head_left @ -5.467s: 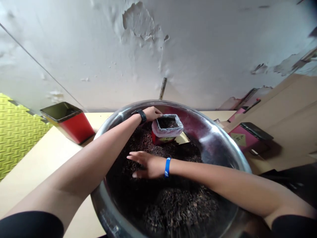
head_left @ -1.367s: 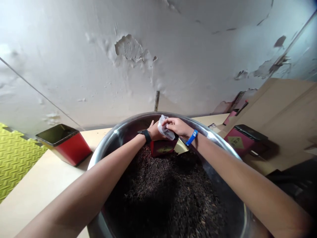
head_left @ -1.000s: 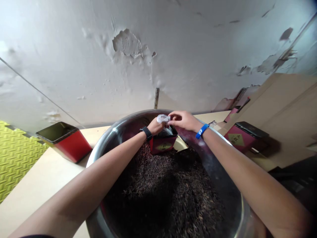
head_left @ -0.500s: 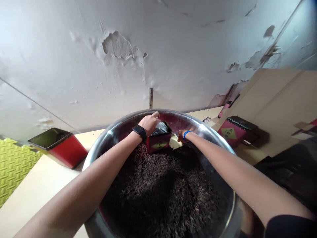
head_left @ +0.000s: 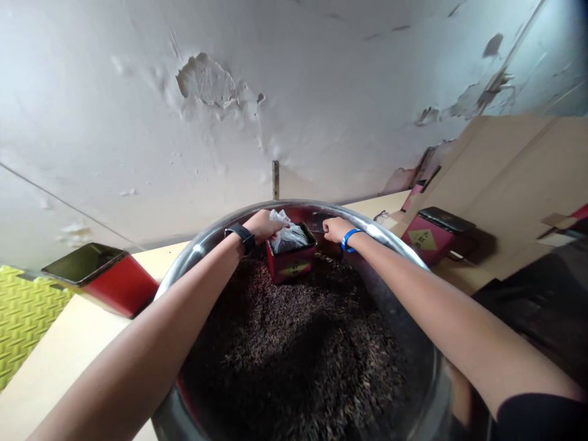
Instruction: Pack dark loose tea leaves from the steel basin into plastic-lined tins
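Note:
My left hand (head_left: 263, 225), with a black watch on its wrist, pinches the gathered top of a clear plastic bag (head_left: 288, 237). The bag lines an open red tin (head_left: 290, 263) with a yellow label. This tin stands on dark loose tea leaves (head_left: 303, 343) inside a large metal basin (head_left: 206, 240). To the right of the tin, my right hand (head_left: 337, 228), wearing a blue band, is closed with its fingers curled. A thin dark edge shows between that hand and the tin; what the fingers hold is hidden.
An open red tin (head_left: 117, 285) lies tilted on the pale table (head_left: 59, 361) at left. Another tin (head_left: 434, 236), with a black lid, stands to the right before a cardboard sheet (head_left: 514, 165). Behind the basin rises a peeling wall (head_left: 138, 110). A yellow mat (head_left: 32, 324) lies at far left.
My left hand has shifted left and draws the bag's top up above the tin. My right hand has risen; the gold-coloured flat piece beside it no longer shows.

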Demonstrator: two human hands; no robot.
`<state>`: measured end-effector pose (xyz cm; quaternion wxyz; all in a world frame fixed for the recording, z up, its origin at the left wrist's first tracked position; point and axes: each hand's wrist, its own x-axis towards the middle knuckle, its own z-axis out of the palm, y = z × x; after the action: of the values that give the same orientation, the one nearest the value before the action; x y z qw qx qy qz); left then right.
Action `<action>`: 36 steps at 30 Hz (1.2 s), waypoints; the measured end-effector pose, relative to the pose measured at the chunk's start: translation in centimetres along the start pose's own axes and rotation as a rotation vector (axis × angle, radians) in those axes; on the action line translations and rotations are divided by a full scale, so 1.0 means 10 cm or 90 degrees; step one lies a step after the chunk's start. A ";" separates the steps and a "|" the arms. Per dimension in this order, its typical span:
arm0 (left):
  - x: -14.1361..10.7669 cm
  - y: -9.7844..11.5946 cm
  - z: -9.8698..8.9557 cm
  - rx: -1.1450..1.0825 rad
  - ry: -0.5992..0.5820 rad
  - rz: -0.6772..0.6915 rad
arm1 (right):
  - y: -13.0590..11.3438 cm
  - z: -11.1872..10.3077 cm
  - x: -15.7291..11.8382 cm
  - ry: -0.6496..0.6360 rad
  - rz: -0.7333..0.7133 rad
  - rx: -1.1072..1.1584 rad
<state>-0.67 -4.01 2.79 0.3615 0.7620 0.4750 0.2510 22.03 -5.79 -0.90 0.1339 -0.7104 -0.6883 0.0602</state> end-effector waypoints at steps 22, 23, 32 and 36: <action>0.02 0.01 0.06 0.432 0.129 0.174 | 0.22 -0.02 0.14 0.149 -0.009 -0.207; 0.01 0.01 0.04 0.448 0.115 0.172 | 0.24 -0.01 0.16 0.148 0.003 -0.190; -0.18 0.11 0.20 0.513 0.092 0.159 | 0.45 -0.02 0.22 0.119 0.086 -0.143; -0.10 0.09 0.11 0.444 0.083 0.181 | 0.52 -0.02 0.24 0.097 0.102 -0.129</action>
<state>0.22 -5.52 2.74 0.0115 0.8801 0.4432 0.1699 27.21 -3.53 -1.93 0.1084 -0.7753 -0.6199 -0.0530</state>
